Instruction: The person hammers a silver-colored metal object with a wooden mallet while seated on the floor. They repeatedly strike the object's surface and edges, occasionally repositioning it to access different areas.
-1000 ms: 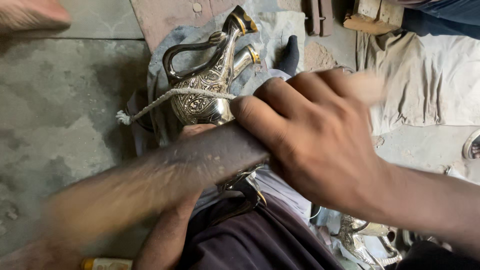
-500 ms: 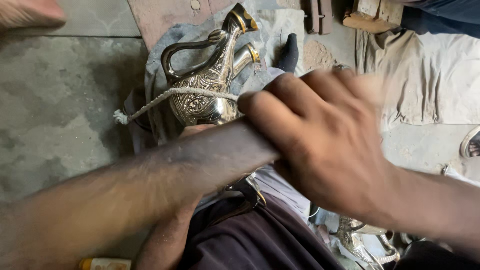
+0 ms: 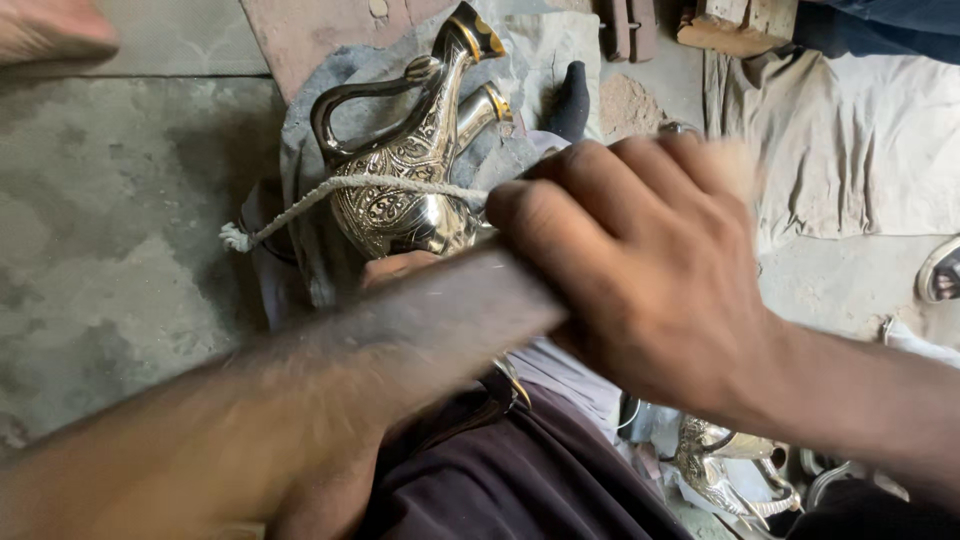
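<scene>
An ornate silver and gold metal ewer (image 3: 400, 190) lies on a grey cloth (image 3: 300, 110) on the floor, with a pale rope (image 3: 330, 190) pulled tight across its belly. A long dark metal bar, like a file (image 3: 450, 310), crosses just below the ewer's base. My right hand (image 3: 650, 270) is closed around the bar's far end, next to the ewer. My left hand (image 3: 300, 400) is blurred at the bar's near end and seems to grip it. Whether the bar touches the ewer is hidden.
Another ornate metal piece (image 3: 720, 470) lies at the lower right beside my dark trousers (image 3: 500, 480). A pale cloth (image 3: 860, 140) covers the floor on the right, and wooden blocks (image 3: 740, 20) sit at the top. Another person's foot (image 3: 50, 30) is at the top left.
Both hands and the bar have shifted slightly along the bar's length, with motion blur on the left arm. The ewer and rope stay in place.
</scene>
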A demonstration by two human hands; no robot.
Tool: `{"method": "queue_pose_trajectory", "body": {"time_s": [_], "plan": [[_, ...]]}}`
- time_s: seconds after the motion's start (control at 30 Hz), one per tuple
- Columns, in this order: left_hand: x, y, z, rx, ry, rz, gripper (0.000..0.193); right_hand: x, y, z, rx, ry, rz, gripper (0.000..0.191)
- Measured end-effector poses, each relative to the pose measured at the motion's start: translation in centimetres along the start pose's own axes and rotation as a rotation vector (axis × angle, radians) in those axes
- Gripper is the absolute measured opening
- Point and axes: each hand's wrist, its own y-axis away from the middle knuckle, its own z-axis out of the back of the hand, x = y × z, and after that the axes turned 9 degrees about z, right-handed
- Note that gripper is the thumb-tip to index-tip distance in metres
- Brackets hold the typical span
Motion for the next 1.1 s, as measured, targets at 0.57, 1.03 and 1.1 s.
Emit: {"method": "queue_pose_trajectory", "body": {"time_s": [0.57, 1.03, 1.1], "plan": [[0.2, 0.1, 0.0, 0.035, 0.018, 0.033, 0.023, -0.1, 0.3, 0.8, 0.069, -0.001, -0.058, 0.025], [-2.0, 0.1, 0.5, -0.008, 0.053, 0.022, 0.023, 1.0, 0.8, 1.7, 0.140, 0.102, -0.030, 0.024], [-1.2, -0.1, 0.0, 0.000, 0.020, 0.008, 0.023, 1.1, 1.0, 1.5, 0.263, 0.305, -0.012, 0.019]]}}
